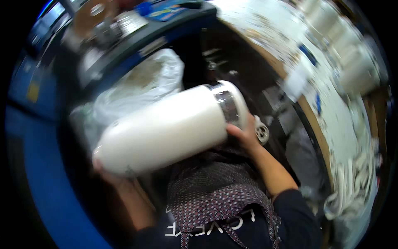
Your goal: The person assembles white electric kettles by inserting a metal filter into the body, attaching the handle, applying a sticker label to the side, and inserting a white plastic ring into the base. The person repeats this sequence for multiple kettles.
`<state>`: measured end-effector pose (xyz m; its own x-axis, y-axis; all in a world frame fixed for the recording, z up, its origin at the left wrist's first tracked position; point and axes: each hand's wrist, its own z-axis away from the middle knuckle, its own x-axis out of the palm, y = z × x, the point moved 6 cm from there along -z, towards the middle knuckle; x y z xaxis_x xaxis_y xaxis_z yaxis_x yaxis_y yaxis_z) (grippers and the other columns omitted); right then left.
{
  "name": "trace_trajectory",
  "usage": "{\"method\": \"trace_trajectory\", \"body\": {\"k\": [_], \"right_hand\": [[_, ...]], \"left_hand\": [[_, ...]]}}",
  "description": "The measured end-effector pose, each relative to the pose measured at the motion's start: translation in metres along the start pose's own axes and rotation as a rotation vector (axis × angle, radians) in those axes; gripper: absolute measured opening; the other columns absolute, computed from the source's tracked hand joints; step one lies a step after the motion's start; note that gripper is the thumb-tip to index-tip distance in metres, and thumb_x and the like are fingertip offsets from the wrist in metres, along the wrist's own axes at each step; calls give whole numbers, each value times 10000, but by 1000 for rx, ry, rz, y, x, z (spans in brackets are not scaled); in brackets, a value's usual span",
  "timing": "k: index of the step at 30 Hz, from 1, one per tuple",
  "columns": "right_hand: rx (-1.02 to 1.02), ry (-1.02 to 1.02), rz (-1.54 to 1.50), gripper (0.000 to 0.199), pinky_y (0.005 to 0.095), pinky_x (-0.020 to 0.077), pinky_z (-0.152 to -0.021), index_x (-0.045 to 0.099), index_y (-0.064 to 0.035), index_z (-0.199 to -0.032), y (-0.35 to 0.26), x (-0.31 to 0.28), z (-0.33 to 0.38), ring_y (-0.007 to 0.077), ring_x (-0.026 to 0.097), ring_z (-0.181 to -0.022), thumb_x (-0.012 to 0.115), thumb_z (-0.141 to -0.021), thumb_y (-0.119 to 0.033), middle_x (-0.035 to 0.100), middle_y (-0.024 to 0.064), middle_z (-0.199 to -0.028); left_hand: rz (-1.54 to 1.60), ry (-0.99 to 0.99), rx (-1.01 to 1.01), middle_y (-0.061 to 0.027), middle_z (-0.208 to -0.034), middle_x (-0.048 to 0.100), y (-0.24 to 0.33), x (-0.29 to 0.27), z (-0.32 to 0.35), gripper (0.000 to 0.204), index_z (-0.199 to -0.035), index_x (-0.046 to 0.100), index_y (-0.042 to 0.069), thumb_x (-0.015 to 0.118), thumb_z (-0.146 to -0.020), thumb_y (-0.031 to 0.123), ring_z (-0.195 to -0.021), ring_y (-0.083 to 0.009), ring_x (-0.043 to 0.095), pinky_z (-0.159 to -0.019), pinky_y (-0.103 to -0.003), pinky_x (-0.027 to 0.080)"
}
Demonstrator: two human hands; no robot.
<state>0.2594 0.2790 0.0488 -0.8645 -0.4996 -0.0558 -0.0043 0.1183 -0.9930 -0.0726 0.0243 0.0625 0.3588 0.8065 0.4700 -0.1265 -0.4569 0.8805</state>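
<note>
A large white cylindrical housing [166, 128] lies tilted across my body, its right end higher than its left. Near that right end runs a shiny metal band [227, 103], followed by a white rim. My left hand [108, 175] holds the housing's rounded lower end from beneath, with most of its fingers hidden behind it. At the other end my right hand [247, 133] grips the band and rim, thumb on the near side. Just beyond my right wrist is a small round white part with holes [262, 133]; what it rests on is unclear.
Behind the housing stands a white plastic bag [172, 68]. A blue and dark workbench [166, 29] bears assorted items at the far left. Along the right curves a white worktable [327, 108] with white cylinders [356, 70], a blue pen [318, 103] and a pile of white strips [350, 182].
</note>
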Motion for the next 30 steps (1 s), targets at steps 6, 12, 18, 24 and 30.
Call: {"method": "trace_trajectory", "body": {"k": [6,12,18,24,30], "right_hand": [[-230,-110,-28,620,337,435,-908,555,-13,-1163,-41,14,2,222,537,-1059,738,-767,-454,550,111,-1139],[-138,-176,-506,970,443,167,-1163,312,-87,-1470,-41,16,-29,290,293,-1372,196,-841,-816,347,150,-1482],[-166,-80,-553,929,451,205,-1155,270,-100,-1494,-54,22,-51,289,280,-1389,248,-866,-784,297,143,-1521],[-382,-41,-540,770,424,100,-1176,235,-68,-1500,-59,13,-41,300,251,-1420,269,-959,-615,281,187,-1527],[-112,-37,-342,631,387,207,-1159,358,-35,-1445,-70,21,-50,263,309,-1388,359,-991,-472,393,159,-1466]], "left_hand": [[195,-361,83,-142,-1334,527,8,-30,-47,593,-1333,471,48,437,-940,491,-1170,-311,531,-981,-475,448],[-451,-227,579,-125,-1167,636,-20,-22,-15,405,-1201,573,-5,374,-1010,291,-1038,-204,610,-919,-337,483],[-615,-200,416,-135,-1377,488,-33,-39,-34,673,-1356,458,57,359,-932,570,-1213,-317,494,-1003,-476,417],[-437,-202,65,-133,-1367,502,-30,-27,-30,650,-1343,474,44,353,-947,545,-1211,-312,499,-1006,-468,417],[184,-122,-143,-136,-1083,635,-30,7,-14,417,-1130,573,-17,407,-974,332,-960,-251,624,-836,-356,522]]}}
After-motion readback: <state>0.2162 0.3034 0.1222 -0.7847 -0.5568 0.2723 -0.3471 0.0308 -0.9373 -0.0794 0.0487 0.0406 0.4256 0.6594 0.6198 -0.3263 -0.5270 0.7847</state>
